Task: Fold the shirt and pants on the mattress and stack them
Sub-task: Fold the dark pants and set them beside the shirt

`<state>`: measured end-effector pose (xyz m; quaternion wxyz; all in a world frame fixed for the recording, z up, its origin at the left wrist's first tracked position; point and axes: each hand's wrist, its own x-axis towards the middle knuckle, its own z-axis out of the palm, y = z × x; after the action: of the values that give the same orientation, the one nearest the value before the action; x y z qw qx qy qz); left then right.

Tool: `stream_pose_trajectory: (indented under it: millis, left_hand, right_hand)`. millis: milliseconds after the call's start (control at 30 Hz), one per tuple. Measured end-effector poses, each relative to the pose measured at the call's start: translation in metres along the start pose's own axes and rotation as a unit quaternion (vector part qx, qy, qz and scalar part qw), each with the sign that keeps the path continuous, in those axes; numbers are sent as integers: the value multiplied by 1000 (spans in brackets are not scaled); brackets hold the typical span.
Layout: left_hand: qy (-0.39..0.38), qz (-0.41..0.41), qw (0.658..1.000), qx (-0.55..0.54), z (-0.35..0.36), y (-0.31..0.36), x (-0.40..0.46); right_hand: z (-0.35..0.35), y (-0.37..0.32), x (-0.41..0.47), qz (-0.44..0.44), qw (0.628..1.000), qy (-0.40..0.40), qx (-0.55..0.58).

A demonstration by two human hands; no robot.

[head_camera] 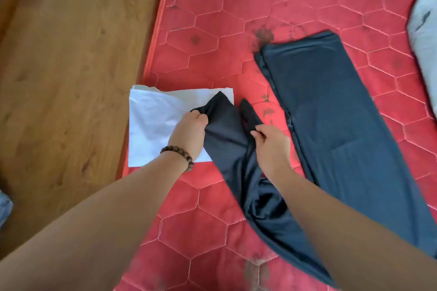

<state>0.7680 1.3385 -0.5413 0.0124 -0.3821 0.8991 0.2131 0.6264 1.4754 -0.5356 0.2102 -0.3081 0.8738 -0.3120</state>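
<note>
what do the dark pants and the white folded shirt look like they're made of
Dark pants: likely a thin, slinky synthetic or knit; faint sheen, soft draping folds where both hands bunch them. White shirt: probably matte cotton-like fabric; flat, no shine, light creases.

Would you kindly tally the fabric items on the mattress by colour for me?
White: 1, folded white shirt
Dark navy: 1, smooth dark navy pants, gripped by left hand and right hand
Light grey: 1, grey cloth at the right edge
Total: 3
</note>
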Motion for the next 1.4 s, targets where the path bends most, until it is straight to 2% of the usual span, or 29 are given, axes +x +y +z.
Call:
stream_pose_trajectory:
  millis: [133,200,300,400,500,567,633,767,900,1000,1033,1100,1167,1200,1333,1400]
  left_hand:
    - [43,6,999,-16,-25,-1,-34]
    - [50,-1,999,-6,-36,-4,-55]
    - [60,-21,998,21,-50,-9,-85]
    - [71,-32,996,42,-60,-16,-119]
    - [56,-57,994,69,-64,-26,-156]
    - [40,-62,993,88,-64,-35,-177]
    - [24,-62,993,101,-63,-46,-193]
    - [-19,-55,992,113,-46,-67,-222]
    - [-101,3,985,142,-15,-88,-242]
    - [-159,41,980,116,0,-95,-252]
    - [-153,60,980,114,3,-95,-255]
    - [-85,70,987,116,5,-95,-256]
    - [-12,12,995,102,6,-100,-247]
    - [0,-24,995,100,8,-103,-241]
    - [-60,-85,991,86,18,-109,-216]
    - [-51,-83,992,80,17,-107,-207]
  right_hand:
    - [-47,-6,9,7,998,63,-14]
    - [-68,-3,14,7,997,71,-41]
    - [-82,1,-4,25,993,19,-116]
    - [-73,2,-61,-54,988,-16,-144]
    - [-45,10,-135,-150,968,-128,-153]
    - [-21,22,-179,-175,944,-200,-194]
    - [3,34,-211,-173,926,-239,-238]
    - [39,49,-232,-136,923,-212,-291]
    - [59,60,-228,-117,919,-194,-323]
    - [64,61,-229,-136,928,-126,-325]
    - [65,63,-228,-144,931,-94,-321]
    - [65,62,-222,-154,932,-57,-324]
    - [65,62,-216,-157,925,-46,-344]
    - [65,62,-212,-155,921,-41,-354]
    - [62,64,-207,-163,922,-22,-349]
    - [59,64,-210,-176,926,-15,-333]
